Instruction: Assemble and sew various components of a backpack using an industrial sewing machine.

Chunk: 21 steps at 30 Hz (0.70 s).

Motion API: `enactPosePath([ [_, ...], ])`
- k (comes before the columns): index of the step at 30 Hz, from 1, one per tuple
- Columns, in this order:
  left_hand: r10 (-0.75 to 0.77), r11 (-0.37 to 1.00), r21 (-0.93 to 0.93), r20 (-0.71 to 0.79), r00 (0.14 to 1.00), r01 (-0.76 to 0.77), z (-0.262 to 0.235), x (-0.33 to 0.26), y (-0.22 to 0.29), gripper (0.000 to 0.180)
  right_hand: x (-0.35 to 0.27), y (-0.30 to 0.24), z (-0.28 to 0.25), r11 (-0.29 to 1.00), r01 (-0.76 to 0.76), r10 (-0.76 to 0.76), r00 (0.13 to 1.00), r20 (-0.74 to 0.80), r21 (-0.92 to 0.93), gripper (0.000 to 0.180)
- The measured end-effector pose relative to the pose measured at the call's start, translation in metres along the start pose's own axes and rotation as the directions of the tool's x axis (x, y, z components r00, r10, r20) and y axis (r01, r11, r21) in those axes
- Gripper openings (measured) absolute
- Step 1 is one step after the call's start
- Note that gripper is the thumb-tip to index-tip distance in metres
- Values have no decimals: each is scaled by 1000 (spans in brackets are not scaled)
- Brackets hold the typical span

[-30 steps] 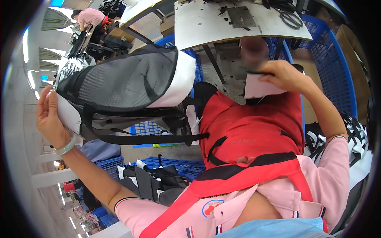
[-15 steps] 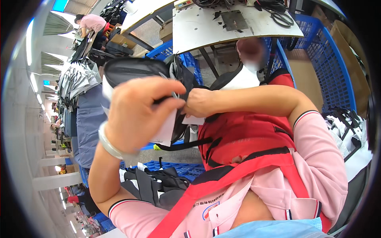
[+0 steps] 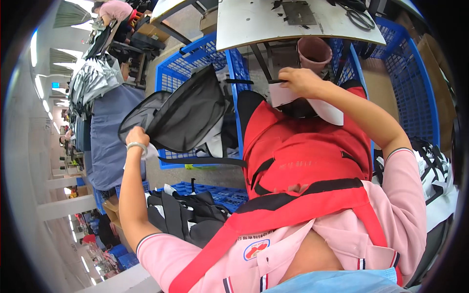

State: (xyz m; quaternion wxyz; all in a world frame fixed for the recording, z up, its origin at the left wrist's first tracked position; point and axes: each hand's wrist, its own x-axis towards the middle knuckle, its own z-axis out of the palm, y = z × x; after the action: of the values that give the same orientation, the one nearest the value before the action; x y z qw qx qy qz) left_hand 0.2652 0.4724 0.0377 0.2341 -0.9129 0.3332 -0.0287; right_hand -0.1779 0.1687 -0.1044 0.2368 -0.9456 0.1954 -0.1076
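Note:
My left hand [image 3: 138,136] is closed on the lower left edge of a large black fabric bag piece [image 3: 190,112], which hangs over a blue plastic crate. White material shows along the piece's lower right side. Off to the right, above my lap, my right hand [image 3: 304,82] pinches a white sheet-like piece [image 3: 281,94] with a dark strip at its top edge. A second white flap [image 3: 328,112] with black fabric lies across my red apron [image 3: 312,156], below that hand.
The blue crate [image 3: 166,63] stands ahead to the left, and another blue crate [image 3: 408,73] is at right. A white worktable [image 3: 254,29] bears black scissors [image 3: 359,18]; a pink bin [image 3: 314,52] sits beneath it. Dark cut pieces [image 3: 181,219] fill a crate at lower left.
My hands have parted from close together in front of me. The left went left with the black bag piece; the right went right and away with the white piece. The pink bin shows more.

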Motion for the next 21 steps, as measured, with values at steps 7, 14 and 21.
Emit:
enactPosePath([
  [7,84,941,-214,-600,796,-261,-11,-8,23,21,-12,6,-19,991,-127,126,991,42,43,26],
  [14,153,610,-425,-765,626,-669,-88,-75,61,30,-19,-30,-104,969,17,-32,998,55,245,20],
  [21,661,138,-122,-728,183,-983,-213,-172,136,24,-31,-151,-196,739,667,-671,715,-197,-94,21],
])
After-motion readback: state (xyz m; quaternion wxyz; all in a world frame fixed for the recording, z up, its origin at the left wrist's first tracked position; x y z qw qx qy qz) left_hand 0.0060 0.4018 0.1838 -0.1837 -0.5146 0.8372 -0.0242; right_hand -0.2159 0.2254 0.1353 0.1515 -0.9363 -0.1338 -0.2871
